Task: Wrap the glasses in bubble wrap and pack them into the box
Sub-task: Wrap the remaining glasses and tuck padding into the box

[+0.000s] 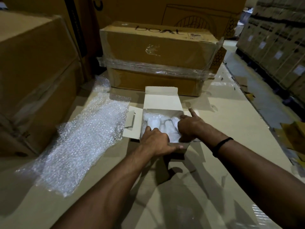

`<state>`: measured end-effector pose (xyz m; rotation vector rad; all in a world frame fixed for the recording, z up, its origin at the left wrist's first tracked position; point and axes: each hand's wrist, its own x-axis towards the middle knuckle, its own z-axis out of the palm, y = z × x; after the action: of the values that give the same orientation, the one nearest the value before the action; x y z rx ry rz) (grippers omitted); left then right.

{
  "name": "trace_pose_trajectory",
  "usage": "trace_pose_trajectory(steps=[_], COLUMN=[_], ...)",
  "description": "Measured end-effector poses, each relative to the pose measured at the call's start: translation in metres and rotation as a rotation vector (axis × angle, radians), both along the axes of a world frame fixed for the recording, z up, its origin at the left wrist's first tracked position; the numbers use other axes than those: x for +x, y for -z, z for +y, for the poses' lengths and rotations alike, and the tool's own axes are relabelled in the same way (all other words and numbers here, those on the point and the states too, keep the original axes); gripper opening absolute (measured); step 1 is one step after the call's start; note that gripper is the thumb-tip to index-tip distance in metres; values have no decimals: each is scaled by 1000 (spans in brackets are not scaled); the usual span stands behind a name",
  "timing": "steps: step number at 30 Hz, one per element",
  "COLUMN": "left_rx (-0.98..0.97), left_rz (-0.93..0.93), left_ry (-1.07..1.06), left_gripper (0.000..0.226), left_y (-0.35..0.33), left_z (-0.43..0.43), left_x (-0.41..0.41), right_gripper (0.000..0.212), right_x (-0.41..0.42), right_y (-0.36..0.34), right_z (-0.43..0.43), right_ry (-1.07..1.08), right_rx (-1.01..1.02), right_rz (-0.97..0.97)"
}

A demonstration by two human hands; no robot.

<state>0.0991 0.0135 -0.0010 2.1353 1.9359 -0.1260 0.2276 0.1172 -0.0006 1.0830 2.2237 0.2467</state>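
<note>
- Head view: a small rectangular box (162, 100) of smooth pale card is seen open at the middle of the cardboard surface (222, 162), lid flap raised.
- Inside the box, glasses (166, 126) swathed in cloudy white bubble wrap are packed side by side.
- The box's near wall is grasped by the left hand (156, 141), thumb outside, fingers inside.
- The right hand (189, 126) is laid over the wrapped glasses, index finger straight, the rest curled; whether anything is grasped cannot be told.
- 1 crinkled, dimpled bubble wrap sheet (85, 138) is spread toward the left edge.
- A brown carton (156, 52) banded with shiny film is set at the far edge.
</note>
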Motion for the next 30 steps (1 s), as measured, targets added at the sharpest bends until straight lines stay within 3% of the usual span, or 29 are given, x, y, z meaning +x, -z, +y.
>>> trace_pose_trajectory(steps=[3,5,8,10,11,14,17,19,24,28,30], left_rx=[-17,96,631,976,1042,924,502,352,406,432,420], left_rz=[-14,-95,-372,-458,-434,-272,-103,-79,-61,-31,-15], left_ry=[11,101,145,1,-107,-442,-650,-657,-588,-416,-396], left_gripper=[80,68,28,14,15,23,30,22,19,46,37], left_y=[-2,11,44,61,69,81,81,76,74,83,86], left_z=[-2,-11,-37,-59,-69,-86,-86,-83,-77,-68,-63], left_x=[0,-14,-55,-87,-104,-150,-183,-195,-207,-193,-189], right_gripper=[49,56,45,41,37,25,25,34,47,50,52], right_x=[0,4,12,10,4,-29,-71,-93,-113,-116,-118], right_y=[2,3,-5,-12,-14,-11,28,65,123,121,119], right_z=[-2,-5,-18,-37,-51,-105,-142,-157,-175,-174,-176], right_ry=[10,22,20,-10,-34,11,-38,-44,-28,-6,-1], right_rx=[48,73,125,193,216,112,-56,-117,7,64,70], right_rz=[59,73,205,467,650,1087,1117,1087,1093,1072,1062])
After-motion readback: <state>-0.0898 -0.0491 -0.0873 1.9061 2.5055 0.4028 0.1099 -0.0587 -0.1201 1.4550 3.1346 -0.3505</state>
